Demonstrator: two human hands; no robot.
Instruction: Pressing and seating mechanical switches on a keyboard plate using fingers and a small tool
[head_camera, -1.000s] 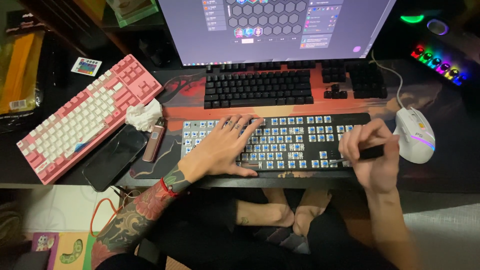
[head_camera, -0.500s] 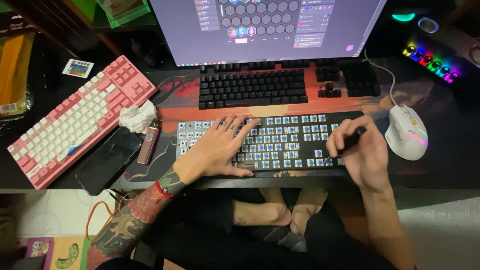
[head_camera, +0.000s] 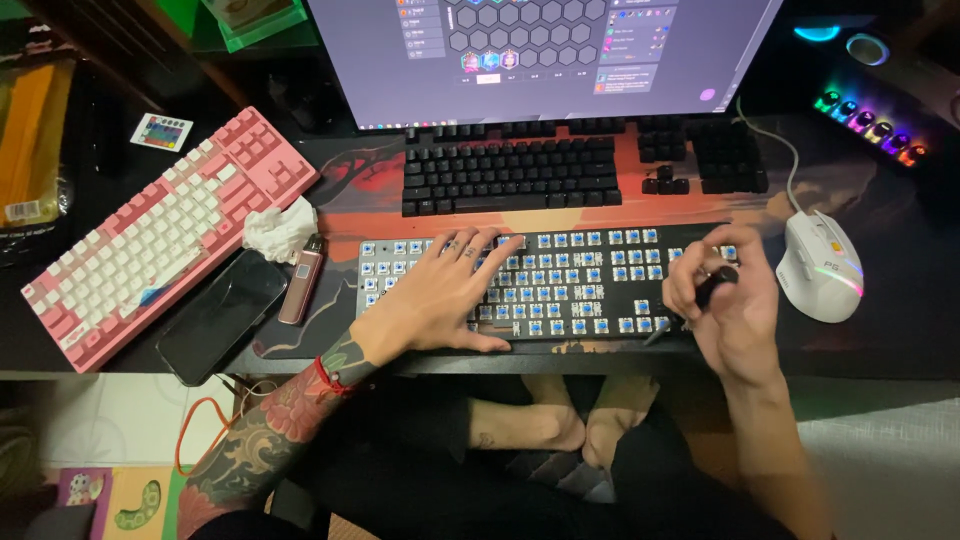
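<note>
Left hand (head_camera: 440, 300) flat on stripped keyboard (head_camera: 560, 285) at desk front edge; right hand (head_camera: 725, 305) pinching dark tool (head_camera: 712, 288). Advice: keep board pinned, pull straight up.

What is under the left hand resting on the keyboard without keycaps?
The left hand lies flat on the bare keyboard, whose blue switches show all around it. The switches directly under the palm and fingers are covered.
</note>
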